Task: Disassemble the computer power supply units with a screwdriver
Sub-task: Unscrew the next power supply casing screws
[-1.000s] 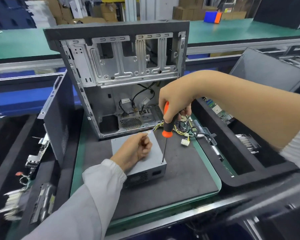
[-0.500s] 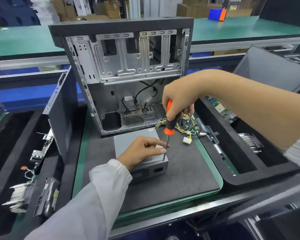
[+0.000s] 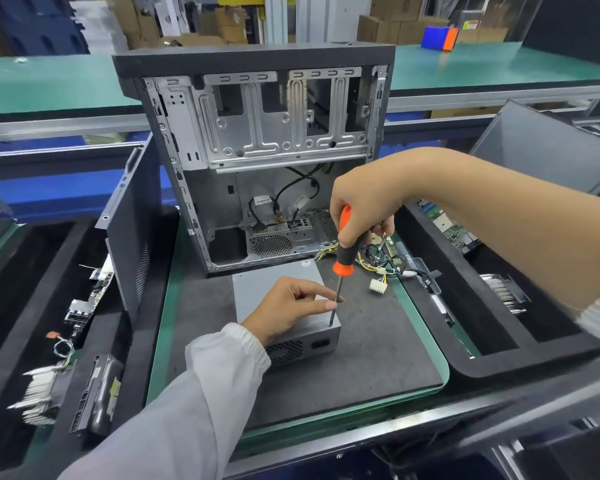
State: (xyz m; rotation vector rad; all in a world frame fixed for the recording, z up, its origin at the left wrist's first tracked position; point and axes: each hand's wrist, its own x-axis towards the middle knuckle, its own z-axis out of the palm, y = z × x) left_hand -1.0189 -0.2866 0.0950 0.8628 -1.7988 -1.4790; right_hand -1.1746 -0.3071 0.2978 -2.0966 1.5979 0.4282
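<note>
The power supply unit [image 3: 284, 299] lies on the dark mat [image 3: 378, 351], near the open case [image 3: 257, 150]. Right hand [image 3: 364, 206] grips the screwdriver [image 3: 343, 251] upright, tip at its near-right corner. Left hand [image 3: 288, 306] rests on top, fingertips [image 3: 329, 304] pinching the shaft.

The right hand [image 3: 364, 206] comes from the right side with the forearm bare (the sleeve is pushed back near the elbow), and its fingers are curled around the handle of a screwdriver [image 3: 343, 251], which it holds nearly upright. The left hand [image 3: 288, 308], in a white sleeve, reaches forward; its forefinger and thumb touch the shaft low down.
</note>
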